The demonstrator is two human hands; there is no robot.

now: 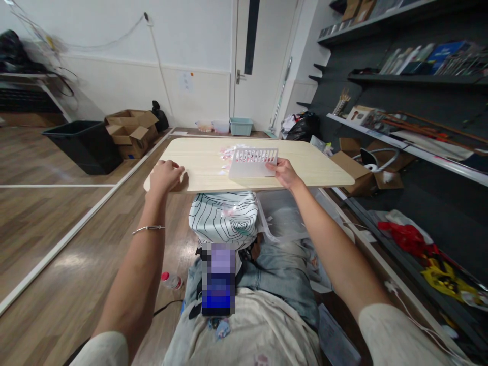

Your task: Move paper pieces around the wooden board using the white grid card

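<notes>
Your right fingers point(271, 166) pinch the panel point(247, 171), long axis nine-to-three; scraps point(226, 152) at their ten o'clock. Left fingers point(177, 171) curled, grip unclear.

Bright, even light leaves glare on the floor point(72, 262); the shelves point(415, 79) seem slightly blurred.

No readable text or labels.

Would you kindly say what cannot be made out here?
Head view: small pink and white pieces, partly hidden behind the white slotted plastic panel, too small to identify.
Head view: anything inside the left grip, hidden by its curled fingers.
Head view: purple and blue rectangular object, blurred into blocks.
</notes>
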